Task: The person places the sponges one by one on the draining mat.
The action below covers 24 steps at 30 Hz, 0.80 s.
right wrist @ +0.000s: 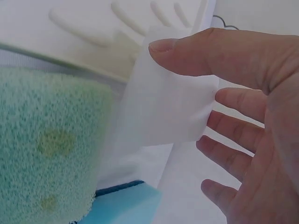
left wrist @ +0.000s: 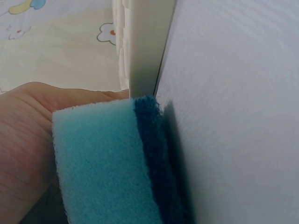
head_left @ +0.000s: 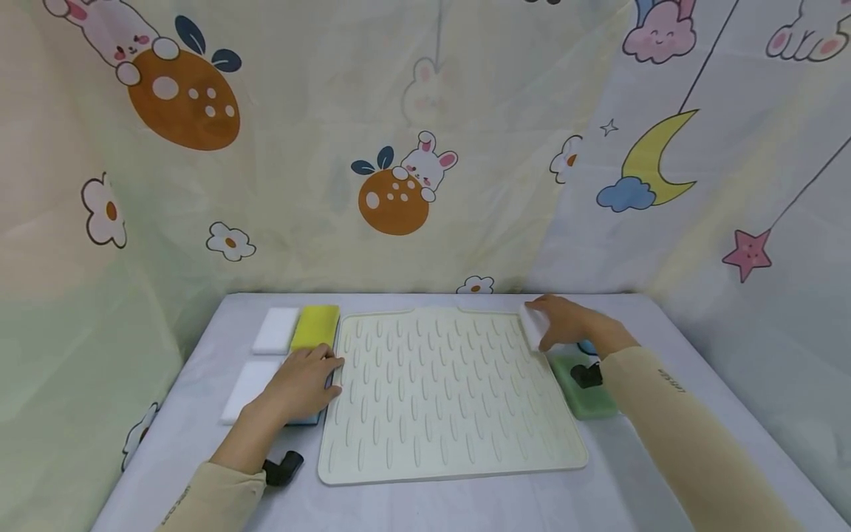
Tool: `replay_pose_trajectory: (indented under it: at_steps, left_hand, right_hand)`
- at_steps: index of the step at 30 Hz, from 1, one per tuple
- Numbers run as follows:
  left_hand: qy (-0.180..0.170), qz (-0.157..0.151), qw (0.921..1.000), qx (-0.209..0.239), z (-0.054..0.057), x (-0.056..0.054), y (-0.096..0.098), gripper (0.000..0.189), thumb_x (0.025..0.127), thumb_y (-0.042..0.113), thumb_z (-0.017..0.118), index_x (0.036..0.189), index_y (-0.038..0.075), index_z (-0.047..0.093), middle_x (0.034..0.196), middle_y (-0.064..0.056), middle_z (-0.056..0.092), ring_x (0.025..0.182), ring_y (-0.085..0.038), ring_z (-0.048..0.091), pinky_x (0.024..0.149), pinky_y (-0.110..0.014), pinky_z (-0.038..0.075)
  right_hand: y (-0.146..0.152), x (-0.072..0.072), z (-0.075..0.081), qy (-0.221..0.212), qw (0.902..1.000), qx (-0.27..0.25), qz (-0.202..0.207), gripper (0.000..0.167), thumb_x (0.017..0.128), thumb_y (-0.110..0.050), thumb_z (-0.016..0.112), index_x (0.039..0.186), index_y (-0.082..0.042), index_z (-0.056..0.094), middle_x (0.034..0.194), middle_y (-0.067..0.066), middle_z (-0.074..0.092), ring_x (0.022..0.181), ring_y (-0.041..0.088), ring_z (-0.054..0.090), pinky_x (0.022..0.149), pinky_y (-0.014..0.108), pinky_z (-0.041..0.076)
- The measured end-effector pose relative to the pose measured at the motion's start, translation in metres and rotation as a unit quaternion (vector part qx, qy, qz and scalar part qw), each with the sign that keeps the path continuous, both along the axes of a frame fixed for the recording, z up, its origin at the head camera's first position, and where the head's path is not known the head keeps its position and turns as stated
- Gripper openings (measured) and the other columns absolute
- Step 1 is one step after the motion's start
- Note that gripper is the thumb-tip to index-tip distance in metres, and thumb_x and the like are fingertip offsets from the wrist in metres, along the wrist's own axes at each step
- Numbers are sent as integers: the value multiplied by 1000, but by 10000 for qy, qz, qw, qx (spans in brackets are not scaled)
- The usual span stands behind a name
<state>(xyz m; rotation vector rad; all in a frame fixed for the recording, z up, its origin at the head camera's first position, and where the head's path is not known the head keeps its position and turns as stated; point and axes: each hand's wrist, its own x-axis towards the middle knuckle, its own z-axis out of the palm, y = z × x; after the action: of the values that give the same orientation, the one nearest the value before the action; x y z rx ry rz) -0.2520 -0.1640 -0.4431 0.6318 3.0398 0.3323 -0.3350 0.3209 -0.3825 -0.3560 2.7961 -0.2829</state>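
A cream drying mat (head_left: 445,391) with raised oblong ridges lies flat in the middle of the table. At its left edge, my left hand (head_left: 302,380) rests with fingertips touching the rim, over a blue sponge (left wrist: 103,163) that has a dark blue scouring layer. My right hand (head_left: 565,321) pinches a white sponge block (right wrist: 170,93) between thumb and fingers at the mat's upper right edge. In the right wrist view the block is tilted, partly over the mat's rim. A green sponge (head_left: 585,399) lies below that hand, partly covered by the wrist.
Left of the mat lie a white block (head_left: 275,330), a yellow sponge (head_left: 315,326) and another white block (head_left: 249,384). A light blue sponge (right wrist: 124,203) sits beyond the green one. A printed cloth (head_left: 299,185) walls the table's back and sides.
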Motion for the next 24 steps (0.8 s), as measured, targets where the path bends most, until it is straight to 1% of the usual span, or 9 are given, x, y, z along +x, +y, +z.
replay_pose_trajectory:
  at_steps: [5,10,16,24]
  left_hand:
    - [34,7,10000,-1,-2,0,-1,51,91,25,79,136,3,67,125,-9,61,115,-35,57,104,-53,44]
    - [-14,44,10000,-19,-4,0,-1,52,92,25,78,137,3,66,127,-9,61,117,-35,57,105,-53,44]
    - [-54,42,10000,-38,-5,-1,0,52,92,25,78,137,4,66,127,-9,60,116,-34,57,106,-53,44]
    - [-60,39,9999,-83,-5,-2,0,52,92,26,78,138,5,66,125,-8,60,114,-32,56,104,-51,44]
  right_hand:
    - [-6,1,-1,-59,9999,63,75,98,80,-20,88,160,0,34,163,29,31,149,52,30,117,66,35]
    - [-13,1,-2,-169,9996,169,120,97,82,-23,87,161,-2,34,164,28,31,150,51,30,117,64,37]
    - [-17,0,-5,-196,9993,247,182,99,81,-27,88,161,-3,35,164,27,32,150,52,30,116,66,36]
    - [-23,-1,-7,-144,9989,352,273,98,81,-29,88,161,-5,36,164,26,33,150,52,30,115,68,36]
